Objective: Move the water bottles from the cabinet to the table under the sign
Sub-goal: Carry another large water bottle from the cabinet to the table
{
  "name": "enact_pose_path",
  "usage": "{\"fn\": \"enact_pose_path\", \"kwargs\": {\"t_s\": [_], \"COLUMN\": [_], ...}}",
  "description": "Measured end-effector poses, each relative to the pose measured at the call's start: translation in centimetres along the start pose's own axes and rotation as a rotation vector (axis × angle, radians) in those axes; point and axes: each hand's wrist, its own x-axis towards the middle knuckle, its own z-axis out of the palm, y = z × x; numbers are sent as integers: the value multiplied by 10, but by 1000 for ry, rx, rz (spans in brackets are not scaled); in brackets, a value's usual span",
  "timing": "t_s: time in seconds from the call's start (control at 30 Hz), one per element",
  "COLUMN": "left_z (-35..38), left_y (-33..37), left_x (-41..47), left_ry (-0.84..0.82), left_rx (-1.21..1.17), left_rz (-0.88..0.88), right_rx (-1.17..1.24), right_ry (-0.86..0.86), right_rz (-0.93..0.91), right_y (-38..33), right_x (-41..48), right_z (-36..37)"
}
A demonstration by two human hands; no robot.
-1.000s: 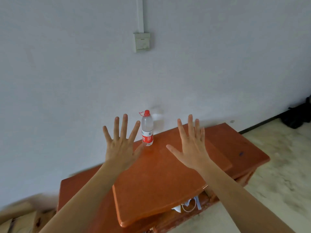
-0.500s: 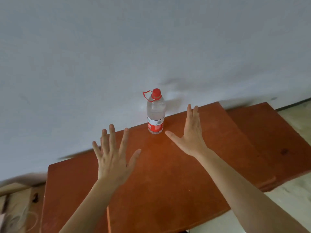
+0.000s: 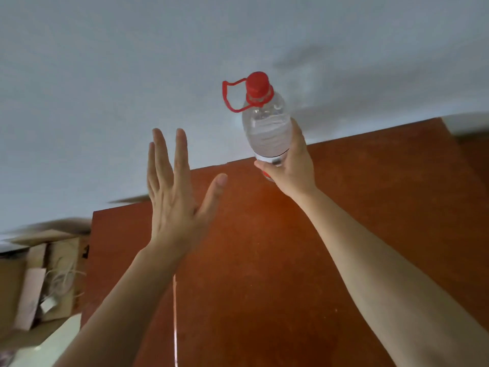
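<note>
A clear water bottle [image 3: 266, 123] with a red cap and a red carry loop stands at the far edge of the red-brown wooden cabinet top [image 3: 264, 260], by the white wall. My right hand [image 3: 291, 165] is wrapped around its lower half, covering most of the red and white label. Whether its base touches the wood is hidden by that hand. To the left of the bottle, my left hand [image 3: 174, 192] hovers above the cabinet top, flat and open with the thumb spread, holding nothing.
A plain white wall [image 3: 132, 75] rises directly behind the cabinet. An open cardboard box [image 3: 39, 282] with paper and cords sits on the floor at the left. A pale seam [image 3: 174, 313] runs down the cabinet top between my arms.
My right hand has reached forward and closed around the bottle. The view has moved closer to the cabinet and tilted. My left hand has risen, still open.
</note>
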Motion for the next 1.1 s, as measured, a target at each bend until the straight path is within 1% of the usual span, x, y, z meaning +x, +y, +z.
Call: {"fn": "enact_pose_path", "kwargs": {"t_s": [0.07,0.13,0.17,0.2,0.23,0.27,0.3,0.37,0.47,0.53,0.6,0.63,0.7,0.77,0.83,0.9,1.0,1.03,1.1], "left_z": [-3,-1,1,5,10,16,23,42,71,82,86,86,85,81,76,73,82,86,94], "left_y": [3,6,2,-7,-21,-35,-50,-72,-79,-79,-75,-71,-70,-78,-87,-89,-79,-77,-78], "left_x": [2,-1,-7,-14,-24,-38,-52,-82,-116,-125,-124,-122,-122,-124,-120,-106,-79,-70,-59], "left_ry": [26,110,183,248,281,275,239,123,-44,-83,-92,-129,-300,-487,-577,-626,-626,-642,-673], "left_rx": [-239,-554,-639,-646,-599,-537,-495,-415,-343,-194,-12,54,126,178,269,399,583,592,517], "left_rz": [-99,-344,-494,-622,-715,-780,-826,-852,-809,-679,-496,-404,-229,-107,-37,17,134,148,121], "right_rx": [-112,-269,-349,-437,-521,-586,-633,-746,-998,-1050,-991,-932,-841,-832,-880,-920,-950,-945,-944], "right_ry": [-60,-168,-226,-288,-343,-400,-452,-568,-761,-772,-721,-691,-691,-751,-793,-812,-760,-726,-660], "right_rz": [-134,-314,-408,-470,-510,-536,-564,-632,-689,-646,-551,-511,-376,-242,-199,-152,-50,-14,45], "right_y": [-6,-14,-19,-22,-23,-22,-20,-20,-27,-25,-16,-7,4,11,12,6,-2,-4,-6], "right_x": [-6,-20,-30,-40,-50,-59,-66,-79,-104,-123,-133,-136,-132,-129,-126,-126,-129,-129,-130], "right_z": [7,20,29,36,43,48,50,49,40,38,32,29,20,16,17,21,22,23,23]}}
